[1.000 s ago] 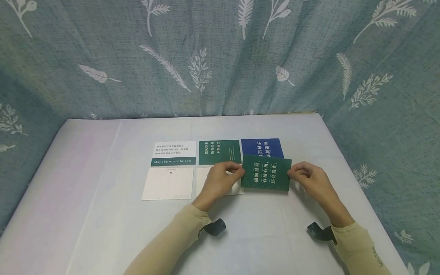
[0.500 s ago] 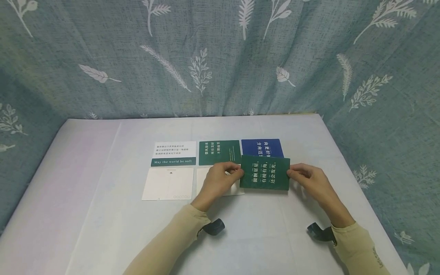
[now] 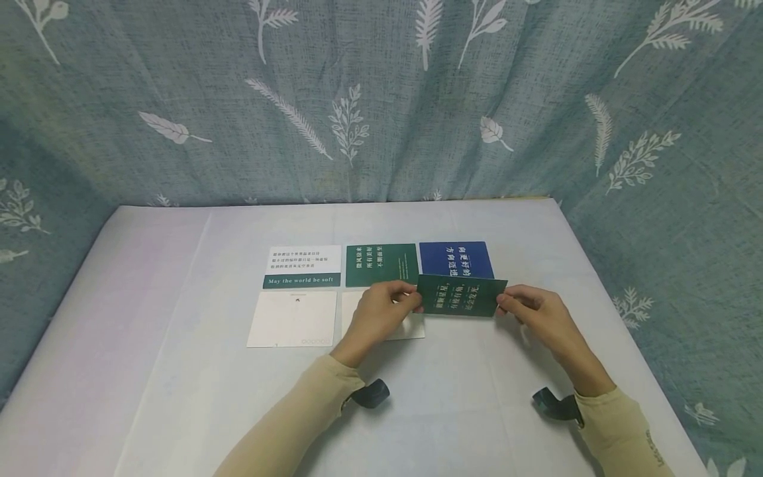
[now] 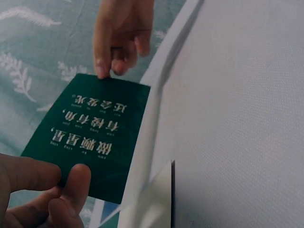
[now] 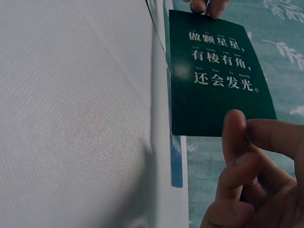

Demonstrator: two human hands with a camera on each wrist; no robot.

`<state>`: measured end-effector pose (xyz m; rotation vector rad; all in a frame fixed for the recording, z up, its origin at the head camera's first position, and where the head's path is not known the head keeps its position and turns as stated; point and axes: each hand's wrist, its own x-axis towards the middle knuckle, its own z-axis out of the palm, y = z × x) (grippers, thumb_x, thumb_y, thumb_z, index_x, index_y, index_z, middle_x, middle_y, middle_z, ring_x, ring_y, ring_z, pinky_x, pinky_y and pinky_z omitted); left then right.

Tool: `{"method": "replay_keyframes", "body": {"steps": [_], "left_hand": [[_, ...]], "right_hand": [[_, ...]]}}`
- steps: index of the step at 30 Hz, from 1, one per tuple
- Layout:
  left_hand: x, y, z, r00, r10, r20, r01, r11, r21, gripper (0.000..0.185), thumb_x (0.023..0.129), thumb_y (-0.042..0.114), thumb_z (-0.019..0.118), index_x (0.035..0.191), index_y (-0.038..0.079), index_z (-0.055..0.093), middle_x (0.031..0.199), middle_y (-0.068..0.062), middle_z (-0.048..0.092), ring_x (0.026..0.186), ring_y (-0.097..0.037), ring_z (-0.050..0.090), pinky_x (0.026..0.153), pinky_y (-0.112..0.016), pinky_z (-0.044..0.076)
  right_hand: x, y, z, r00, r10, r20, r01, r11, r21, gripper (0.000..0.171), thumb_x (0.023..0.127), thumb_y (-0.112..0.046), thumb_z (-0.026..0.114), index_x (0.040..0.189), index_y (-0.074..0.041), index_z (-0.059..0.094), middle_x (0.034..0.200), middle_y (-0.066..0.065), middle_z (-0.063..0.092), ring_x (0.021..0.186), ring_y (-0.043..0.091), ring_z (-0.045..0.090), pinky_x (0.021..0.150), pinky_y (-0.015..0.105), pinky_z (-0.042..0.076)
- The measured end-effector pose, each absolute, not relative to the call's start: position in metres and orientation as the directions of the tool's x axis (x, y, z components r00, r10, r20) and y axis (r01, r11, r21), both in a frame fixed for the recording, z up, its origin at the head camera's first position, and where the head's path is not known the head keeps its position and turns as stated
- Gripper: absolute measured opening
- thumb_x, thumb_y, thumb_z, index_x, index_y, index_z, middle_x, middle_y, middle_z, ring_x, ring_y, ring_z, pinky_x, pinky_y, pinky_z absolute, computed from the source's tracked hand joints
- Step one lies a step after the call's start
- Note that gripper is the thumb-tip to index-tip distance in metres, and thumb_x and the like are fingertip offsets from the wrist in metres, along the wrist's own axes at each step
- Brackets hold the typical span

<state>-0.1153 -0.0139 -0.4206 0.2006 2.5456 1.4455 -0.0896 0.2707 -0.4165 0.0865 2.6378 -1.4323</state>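
A dark green card (image 3: 457,296) with white Chinese lettering is held above the white table (image 3: 179,397), tilted nearly flat to the camera. My left hand (image 3: 381,311) pinches its left edge between thumb and fingers. My right hand (image 3: 533,311) pinches its right edge. The left wrist view shows the card (image 4: 88,135) with my left fingers (image 4: 71,187) at its near edge and the right hand (image 4: 118,38) at its far edge. In the right wrist view the card (image 5: 216,71) stands out from my right fingers (image 5: 235,137).
Laid out in rows on the table are a white card with a green band (image 3: 303,266), a green card (image 3: 381,264), a blue card (image 3: 456,259), a blank white card (image 3: 292,318) and another white card (image 3: 411,326) partly under my left hand. A leaf-patterned curtain (image 3: 381,99) hangs behind.
The green card has tipped from facing the camera to lying nearly flat, its far edge dropping away, so more of the blue card behind shows. Both hands keep their grip and barely move.
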Motion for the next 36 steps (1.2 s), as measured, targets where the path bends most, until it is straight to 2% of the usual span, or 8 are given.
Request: {"method": "replay_keyframes", "body": {"steps": [6,11,17,23,27,32,36], "left_hand": [[-0.116,-0.016,-0.421,-0.971,0.219,-0.091,0.03,0.493,0.87,0.023,0.086,0.032,0.062,0.103,0.02,0.07,0.085,0.011,0.067,0.081,-0.01,0.059,0.068,-0.03,0.046],[-0.116,-0.018,-0.422,-0.971,0.229,-0.065,0.047,0.453,0.89,0.022,0.087,0.03,0.061,0.105,0.022,0.071,0.094,0.009,0.067,0.071,-0.012,0.059,0.061,-0.03,0.046],[-0.116,-0.019,-0.424,-0.972,0.23,-0.047,0.054,0.417,0.907,0.023,0.089,0.028,0.058,0.107,0.023,0.07,0.09,0.01,0.067,0.065,-0.013,0.06,0.058,-0.031,0.047],[-0.116,-0.021,-0.424,-0.974,0.222,-0.042,0.049,0.389,0.92,0.021,0.09,0.026,0.056,0.105,0.03,0.07,0.089,0.008,0.066,0.066,-0.02,0.062,0.055,-0.032,0.046],[-0.116,-0.021,-0.425,-0.975,0.219,-0.037,0.051,0.382,0.923,0.02,0.091,0.026,0.055,0.103,0.03,0.07,0.093,0.007,0.066,0.066,-0.023,0.063,0.054,-0.032,0.044],[-0.116,-0.02,-0.427,-0.976,0.219,-0.001,0.091,0.407,0.909,0.021,0.092,0.026,0.053,0.104,0.029,0.07,0.087,0.001,0.067,0.06,-0.018,0.06,0.049,-0.031,0.041],[-0.115,-0.017,-0.427,-0.977,0.208,0.045,0.137,0.457,0.879,0.021,0.092,0.026,0.054,0.104,0.03,0.07,0.087,0.007,0.066,0.056,-0.012,0.054,0.047,-0.03,0.041]], "right_hand": [[-0.089,0.272,-0.416,-0.99,-0.08,-0.115,0.059,0.506,-0.86,0.035,0.089,-0.041,0.059,0.108,-0.012,0.066,0.101,0.004,0.069,0.088,0.029,0.058,0.072,0.033,0.048],[-0.088,0.274,-0.418,-0.993,-0.093,-0.065,0.011,0.49,-0.872,0.035,0.091,-0.035,0.059,0.119,-0.014,0.063,0.107,0.005,0.067,0.088,0.03,0.059,0.073,0.032,0.047],[-0.088,0.274,-0.42,-0.997,-0.072,-0.032,-0.011,0.527,-0.85,0.03,0.093,-0.033,0.056,0.118,-0.017,0.064,0.106,0.01,0.063,0.084,0.023,0.058,0.07,0.029,0.045],[-0.089,0.273,-0.42,-0.997,-0.057,-0.048,0.011,0.526,-0.851,0.032,0.093,-0.038,0.055,0.115,-0.018,0.066,0.113,0.004,0.06,0.086,0.018,0.055,0.072,0.029,0.046],[-0.088,0.272,-0.418,-0.996,-0.06,-0.059,0.02,0.515,-0.857,0.032,0.093,-0.035,0.055,0.115,-0.015,0.066,0.109,0.005,0.06,0.086,0.017,0.053,0.071,0.03,0.045],[-0.088,0.271,-0.42,-0.996,-0.033,-0.086,0.053,0.554,-0.831,0.036,0.095,-0.04,0.05,0.114,-0.015,0.067,0.102,0.005,0.06,0.087,0.019,0.051,0.068,0.033,0.044],[-0.089,0.274,-0.427,-0.997,-0.025,-0.071,0.046,0.551,-0.833,0.036,0.093,-0.042,0.052,0.112,-0.015,0.067,0.105,0.004,0.062,0.088,0.018,0.052,0.068,0.032,0.045]]}}
